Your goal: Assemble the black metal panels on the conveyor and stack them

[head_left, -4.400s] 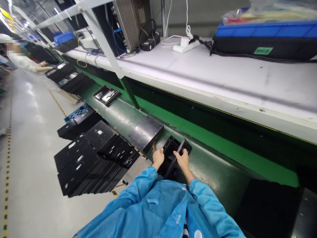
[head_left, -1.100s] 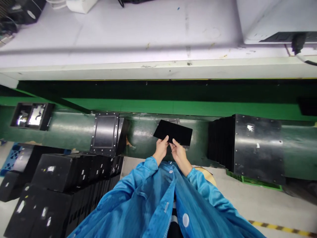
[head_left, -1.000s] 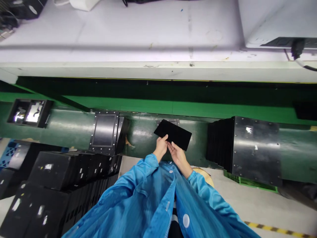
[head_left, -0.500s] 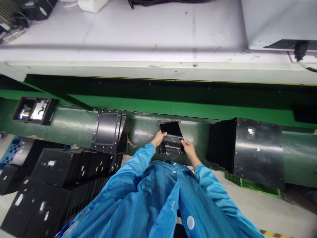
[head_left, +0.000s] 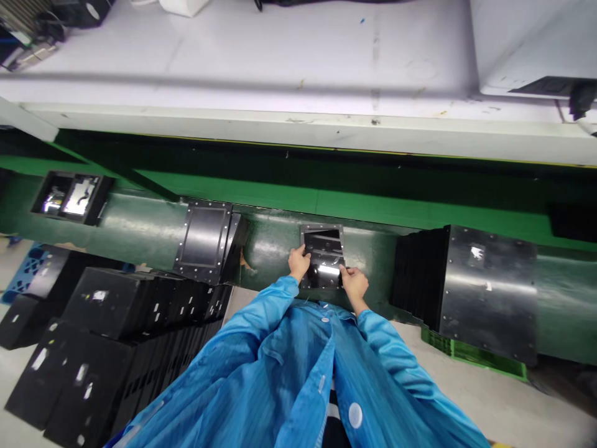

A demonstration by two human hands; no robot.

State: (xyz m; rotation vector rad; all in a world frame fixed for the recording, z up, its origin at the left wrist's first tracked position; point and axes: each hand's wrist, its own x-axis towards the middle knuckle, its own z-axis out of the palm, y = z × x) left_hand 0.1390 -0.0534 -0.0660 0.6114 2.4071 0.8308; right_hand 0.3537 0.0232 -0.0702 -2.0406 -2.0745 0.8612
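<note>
A glossy black panel (head_left: 325, 270) lies over a black riveted tray (head_left: 321, 228) on the green surface in front of me. My left hand (head_left: 299, 262) pinches the panel's left edge between thumb and fingers. At the lower right edge, my right hand (head_left: 354, 283) grips the same panel. A bright light reflection crosses the panel's lower half. The panel sits nearly in line with the tray's frame; whether it touches the tray's bottom cannot be made out.
Left of my hands stand stacked black trays (head_left: 204, 236) and an open black box (head_left: 69, 197). A tall row of black trays (head_left: 489, 292) leans at right, above a green crate (head_left: 489, 361). The white bench (head_left: 280, 118) overhangs the far side. More black trays (head_left: 93, 373) fill the lower left.
The panel has turned from a slant to nearly square with the tray beneath it. Both hands keep hold of its edges. The view has shifted slightly.
</note>
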